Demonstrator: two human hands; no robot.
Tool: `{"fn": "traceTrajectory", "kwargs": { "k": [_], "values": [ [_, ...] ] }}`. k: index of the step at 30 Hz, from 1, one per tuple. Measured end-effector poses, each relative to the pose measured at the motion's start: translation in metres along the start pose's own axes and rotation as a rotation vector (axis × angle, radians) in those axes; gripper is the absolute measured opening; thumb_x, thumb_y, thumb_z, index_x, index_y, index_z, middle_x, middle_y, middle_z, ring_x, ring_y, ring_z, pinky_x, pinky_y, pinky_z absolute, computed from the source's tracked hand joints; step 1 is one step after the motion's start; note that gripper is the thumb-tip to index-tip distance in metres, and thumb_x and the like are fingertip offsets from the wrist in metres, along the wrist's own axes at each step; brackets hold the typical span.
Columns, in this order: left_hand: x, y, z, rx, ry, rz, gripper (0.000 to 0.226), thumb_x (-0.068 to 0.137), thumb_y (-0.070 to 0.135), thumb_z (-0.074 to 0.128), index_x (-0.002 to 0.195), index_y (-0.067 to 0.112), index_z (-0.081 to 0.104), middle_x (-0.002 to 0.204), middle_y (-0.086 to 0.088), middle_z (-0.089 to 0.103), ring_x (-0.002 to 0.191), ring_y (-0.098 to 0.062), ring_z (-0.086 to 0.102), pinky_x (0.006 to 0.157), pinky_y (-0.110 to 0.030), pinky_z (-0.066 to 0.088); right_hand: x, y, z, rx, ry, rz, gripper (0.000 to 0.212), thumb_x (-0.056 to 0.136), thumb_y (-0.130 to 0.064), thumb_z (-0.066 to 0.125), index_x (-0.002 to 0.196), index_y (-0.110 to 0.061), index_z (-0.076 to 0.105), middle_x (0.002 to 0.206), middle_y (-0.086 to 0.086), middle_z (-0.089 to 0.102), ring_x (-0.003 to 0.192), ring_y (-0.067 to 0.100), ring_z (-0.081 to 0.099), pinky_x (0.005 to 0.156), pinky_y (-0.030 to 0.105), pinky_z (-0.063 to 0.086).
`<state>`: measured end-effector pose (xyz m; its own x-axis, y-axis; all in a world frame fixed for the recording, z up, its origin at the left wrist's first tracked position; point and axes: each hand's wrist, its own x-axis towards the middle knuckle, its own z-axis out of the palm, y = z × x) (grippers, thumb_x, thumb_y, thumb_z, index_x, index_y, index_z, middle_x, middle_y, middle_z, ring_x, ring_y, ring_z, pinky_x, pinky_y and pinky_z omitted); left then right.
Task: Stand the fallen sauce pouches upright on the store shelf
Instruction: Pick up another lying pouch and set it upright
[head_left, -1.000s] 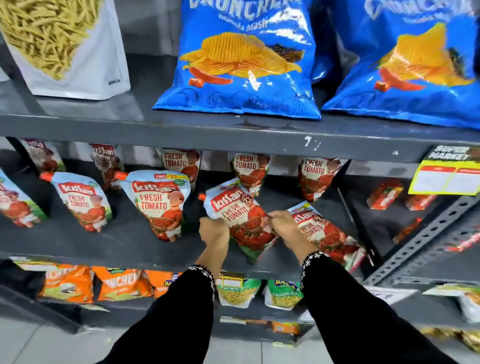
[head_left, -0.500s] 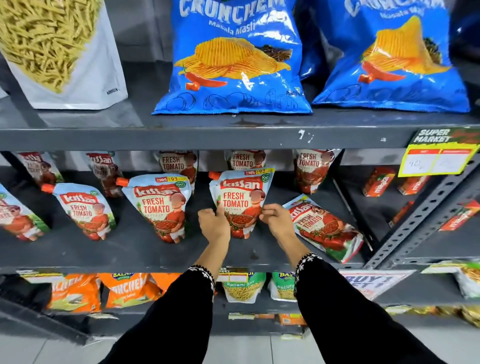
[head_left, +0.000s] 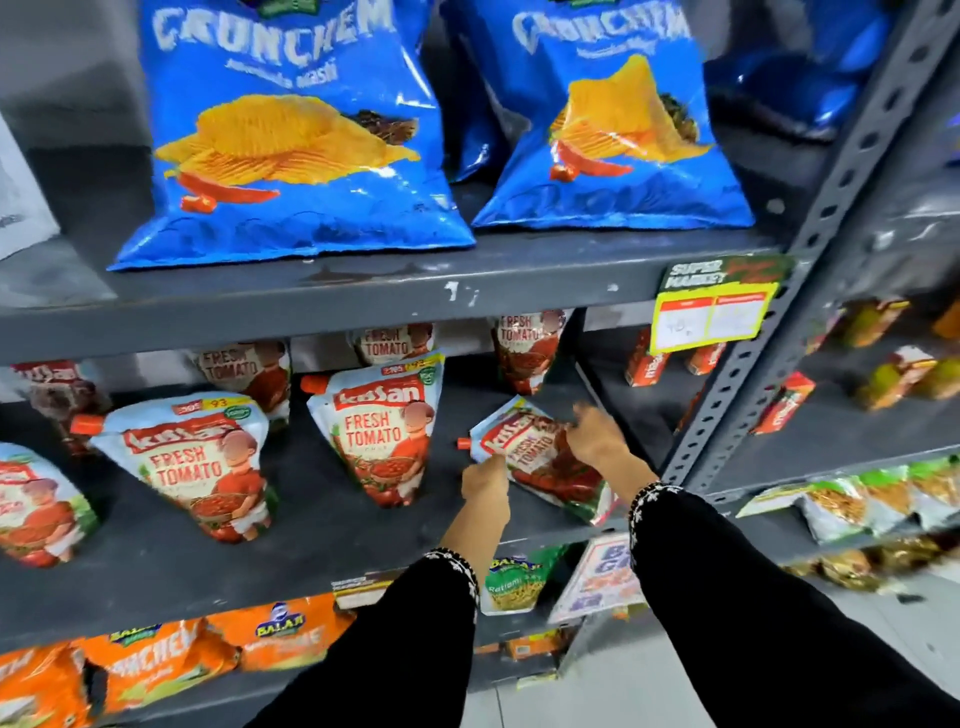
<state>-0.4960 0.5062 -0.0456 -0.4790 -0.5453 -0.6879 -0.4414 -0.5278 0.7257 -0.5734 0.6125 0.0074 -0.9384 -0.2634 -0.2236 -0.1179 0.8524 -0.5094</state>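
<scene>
Reaching in from the black sleeves (head_left: 727, 597), both hands close on the last fallen sauce pouch (head_left: 540, 457), which lies tilted at the right end of the middle shelf (head_left: 311, 551): the left hand (head_left: 485, 480) pinches its lower-left edge, the right hand (head_left: 597, 439) curls over its top corner. Best to swing the spout (head_left: 464, 443) upward, settle the base flat, and line it up beside the upright pouch (head_left: 382, 431) before letting go.

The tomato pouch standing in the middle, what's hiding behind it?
Behind the upright pouch stands another Fresh Tomato pouch at the shelf back. Only its upper part shows; the front pouch covers the rest, so its bottom can't be seen.
</scene>
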Motion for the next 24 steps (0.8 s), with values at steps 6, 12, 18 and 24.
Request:
{"fn": "traceTrajectory", "kwargs": {
  "k": [6, 12, 18, 24],
  "values": [
    [0.012, -0.005, 0.026, 0.029, 0.030, -0.008, 0.041, 0.087, 0.014, 0.058, 0.124, -0.004, 0.054, 0.127, -0.025, 0.060, 0.112, -0.038, 0.061, 0.095, -0.046, 0.052, 0.018, 0.006, -0.002, -0.088, -0.176, 0.065, 0.041, 0.095, -0.013, 0.039, 0.130, 0.005, 0.050, 0.141, 0.022, 0.049, 0.131, 0.033, 0.047, 0.106, 0.035, 0.039],
    [0.001, 0.002, 0.025, -0.053, 0.037, -0.037, 0.036, 0.089, -0.004, 0.048, 0.124, -0.002, 0.055, 0.125, -0.024, 0.061, 0.113, -0.037, 0.059, 0.075, -0.037, 0.048, 0.039, 0.019, 0.008, 0.118, -0.197, 0.137, 0.040, 0.084, -0.023, 0.050, 0.116, -0.002, 0.062, 0.124, 0.022, 0.064, 0.112, 0.037, 0.062, 0.095, 0.045, 0.052],
    [-0.020, 0.006, 0.029, 0.152, 0.232, 0.170, 0.029, 0.088, 0.014, 0.051, 0.108, -0.004, 0.064, 0.109, -0.019, 0.069, 0.099, -0.037, 0.066, 0.080, -0.041, 0.055, 0.023, 0.024, 0.001, 0.433, -0.173, 0.170, 0.016, 0.090, -0.014, 0.047, 0.078, -0.010, 0.058, 0.094, 0.016, 0.068, 0.093, 0.031, 0.066, 0.081, 0.034, 0.050],
    [-0.046, 0.026, 0.032, 0.363, 0.270, 0.641, 0.022, 0.087, 0.002, 0.049, 0.108, -0.003, 0.053, 0.116, -0.019, 0.059, 0.108, -0.032, 0.059, 0.082, -0.038, 0.048, 0.026, 0.026, 0.011, 0.805, 0.065, 0.171, 0.022, 0.083, -0.009, 0.044, 0.090, -0.012, 0.065, 0.099, 0.014, 0.069, 0.092, 0.030, 0.066, 0.086, 0.046, 0.057]
  ]
}}
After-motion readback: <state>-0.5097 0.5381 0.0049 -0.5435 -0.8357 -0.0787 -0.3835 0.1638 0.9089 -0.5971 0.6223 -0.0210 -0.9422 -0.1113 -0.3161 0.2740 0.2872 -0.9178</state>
